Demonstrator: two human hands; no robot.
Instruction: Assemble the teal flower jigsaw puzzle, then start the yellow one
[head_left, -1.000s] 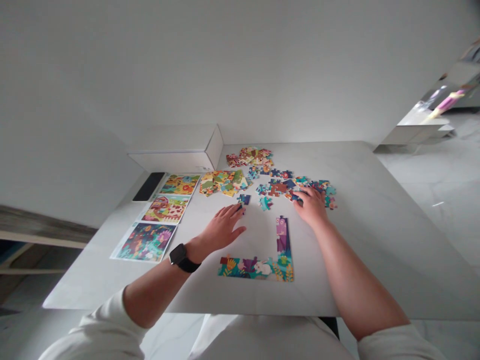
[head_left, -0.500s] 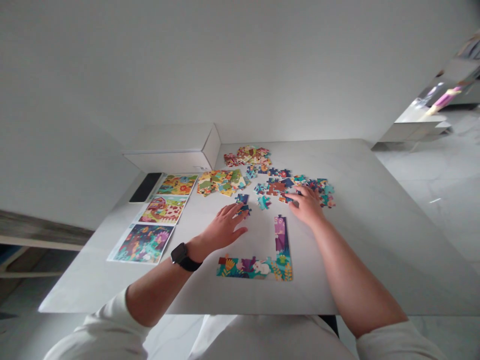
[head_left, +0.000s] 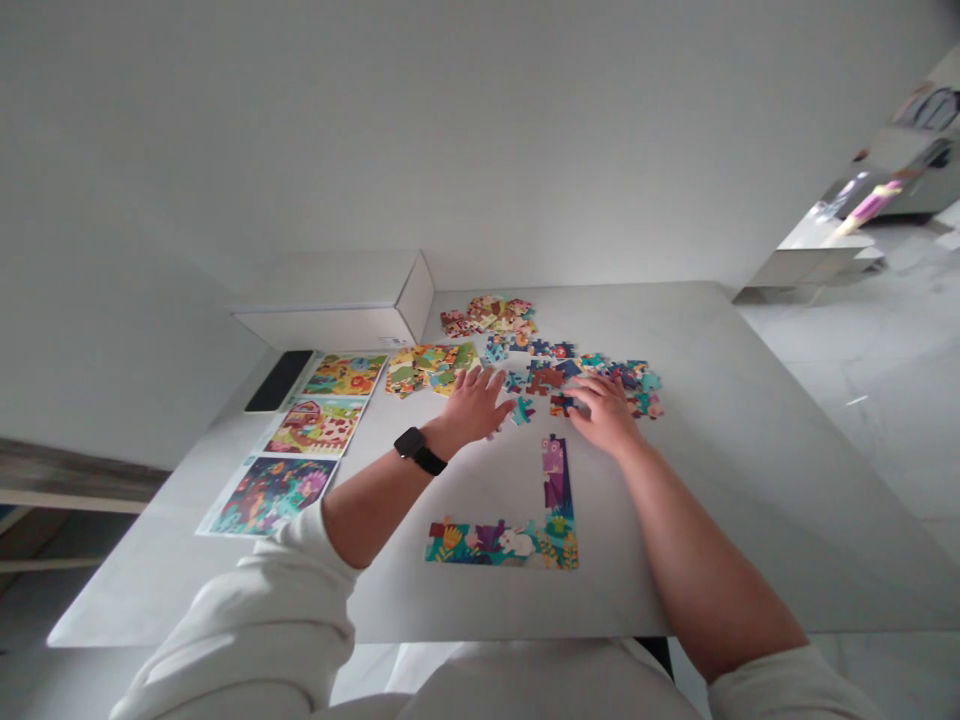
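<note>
My left hand [head_left: 474, 405] is spread palm down between the yellow-green puzzle pieces [head_left: 420, 368] and a teal puzzle piece [head_left: 522, 410], covering some pieces beneath it. My right hand [head_left: 606, 415] rests with fingers apart on the dark blue and brown pieces [head_left: 546, 377] to the right of the middle; whether a fingertip pins one piece I cannot tell. Nearer to me lies a joined L-shaped puzzle section [head_left: 517, 540], with a white rabbit along its bottom strip and a purple figure on its upright strip.
At the left, three printed picture sheets [head_left: 313, 427] lie in a column beside a black phone [head_left: 280, 381]. A white box [head_left: 322, 300] stands against the wall. Another heap of pink and yellow pieces [head_left: 491, 315] sits at the back of the white table [head_left: 735, 480].
My left hand has moved right and away from me, over the spot where dark blue pieces lay. My right hand stays nearly in place on the pile. The view has shifted slightly.
</note>
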